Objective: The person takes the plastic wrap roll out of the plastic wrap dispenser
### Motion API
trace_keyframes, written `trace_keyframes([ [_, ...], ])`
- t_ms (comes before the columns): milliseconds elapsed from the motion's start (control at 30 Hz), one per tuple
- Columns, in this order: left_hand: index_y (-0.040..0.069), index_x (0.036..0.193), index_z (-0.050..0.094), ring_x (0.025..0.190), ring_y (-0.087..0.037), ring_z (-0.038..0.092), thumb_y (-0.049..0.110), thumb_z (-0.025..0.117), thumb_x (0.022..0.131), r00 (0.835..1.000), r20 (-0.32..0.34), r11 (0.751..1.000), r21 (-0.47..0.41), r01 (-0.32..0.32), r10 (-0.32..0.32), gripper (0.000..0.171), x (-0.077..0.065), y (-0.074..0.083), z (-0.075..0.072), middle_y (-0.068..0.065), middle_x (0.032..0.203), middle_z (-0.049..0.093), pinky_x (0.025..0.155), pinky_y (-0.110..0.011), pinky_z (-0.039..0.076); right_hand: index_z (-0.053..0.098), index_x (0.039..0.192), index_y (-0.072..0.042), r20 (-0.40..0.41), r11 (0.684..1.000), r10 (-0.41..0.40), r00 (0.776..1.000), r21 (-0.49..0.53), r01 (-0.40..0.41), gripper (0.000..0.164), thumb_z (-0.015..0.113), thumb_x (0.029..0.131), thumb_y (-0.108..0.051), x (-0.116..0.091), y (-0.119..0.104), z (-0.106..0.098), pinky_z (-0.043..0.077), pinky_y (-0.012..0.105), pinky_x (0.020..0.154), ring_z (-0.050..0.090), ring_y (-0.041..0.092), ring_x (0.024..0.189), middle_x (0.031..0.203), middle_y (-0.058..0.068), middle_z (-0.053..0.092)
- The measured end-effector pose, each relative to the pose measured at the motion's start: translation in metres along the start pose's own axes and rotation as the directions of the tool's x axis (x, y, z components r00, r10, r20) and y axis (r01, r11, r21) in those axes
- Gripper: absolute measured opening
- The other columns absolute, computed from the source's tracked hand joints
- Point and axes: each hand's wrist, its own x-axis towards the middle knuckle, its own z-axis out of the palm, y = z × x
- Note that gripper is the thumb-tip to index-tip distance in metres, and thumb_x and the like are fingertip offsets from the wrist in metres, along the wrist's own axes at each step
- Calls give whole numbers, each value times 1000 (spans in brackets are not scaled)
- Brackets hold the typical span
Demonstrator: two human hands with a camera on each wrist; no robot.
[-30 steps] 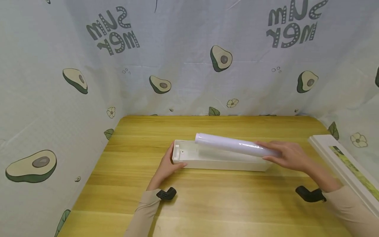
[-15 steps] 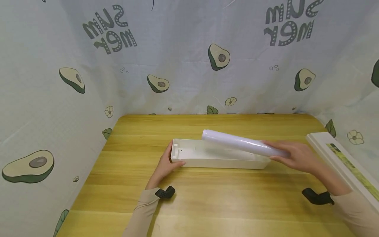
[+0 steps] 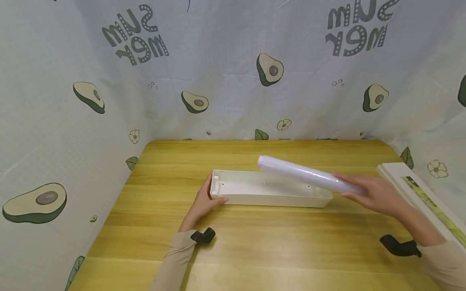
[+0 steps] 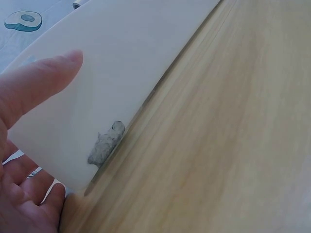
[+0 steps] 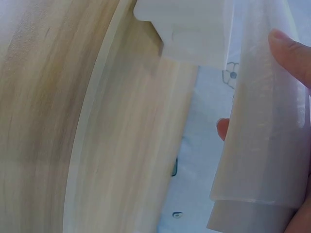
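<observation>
A long white open-topped box lies lengthwise on the table. My left hand grips its left end, thumb on the front wall and fingers around the end; a grey smudged patch shows low on that wall in the left wrist view. Above the box's right half, a roll of clear plastic film slants upward to the left, its left end raised and apart from the box. My right hand holds the roll near its right end, thumb and fingers on opposite sides in the right wrist view.
A long white lid-like piece with a yellow-green label lies at the right edge of the wooden table, close beside my right forearm. A printed avocado cloth rises behind and on both sides.
My right hand has moved right with the film roll, whose left end has risen and come away from above the box's left part. My left hand stays on the box.
</observation>
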Motion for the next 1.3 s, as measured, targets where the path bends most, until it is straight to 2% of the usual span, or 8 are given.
trace_keyframes([
  [267,14,152,12,140,-30,31,17,80,73,1000,-4,1000,3,7,-7,104,-1,1,1,-10,155,25,114,-48,27,58,129,-28,43,995,94,995,-41,-92,70,83,63,-24,-13,3,-7,43,29,57,59,16,70,98,13,72],
  [467,13,152,12,138,-32,32,17,80,73,1000,-6,1000,-2,-2,2,104,-3,0,0,-12,155,25,112,-50,28,56,130,-31,52,991,124,991,-52,-121,71,82,65,-25,-24,7,-9,36,25,50,50,4,63,95,15,72],
  [700,12,152,13,135,-34,36,28,79,74,996,-14,995,45,-87,87,103,-5,-2,0,-15,153,29,109,-50,33,55,131,-32,46,987,141,989,-84,-137,72,82,64,-28,-36,10,-11,35,25,49,46,0,61,92,15,72],
  [767,11,152,13,136,-34,35,26,79,75,997,-9,997,40,-73,74,103,-5,-1,0,-15,154,28,110,-49,32,54,132,-33,55,984,155,986,-94,-149,72,82,65,-30,-39,10,-13,35,25,49,44,0,60,91,15,72],
  [933,8,151,11,138,-33,32,10,78,75,1000,14,1000,-18,8,-7,102,-8,13,-1,-14,155,25,113,-50,27,54,132,-31,59,979,182,981,-101,-176,71,81,66,-29,-45,11,-16,30,22,49,39,-2,58,88,15,71],
  [1000,8,152,11,138,-33,32,8,77,75,1000,17,1000,-24,15,-15,102,-8,14,0,-14,155,25,113,-50,28,54,132,-31,60,977,195,979,-100,-189,71,81,66,-28,-48,11,-17,30,22,49,39,-2,59,88,15,71],
  [1100,12,152,12,138,-32,33,13,79,74,1000,8,1000,-8,-7,7,103,-3,3,1,-12,155,26,112,-50,29,54,132,-31,64,973,214,975,-100,-207,72,81,66,-27,-51,12,-19,32,23,49,40,-2,60,89,17,71],
  [1300,13,152,12,138,-32,34,14,80,73,1000,4,1000,-7,-19,19,104,-2,2,1,-12,155,26,112,-50,29,52,134,-33,65,966,241,968,-114,-232,71,80,68,-30,-57,14,-23,28,22,48,36,-3,59,89,17,70],
])
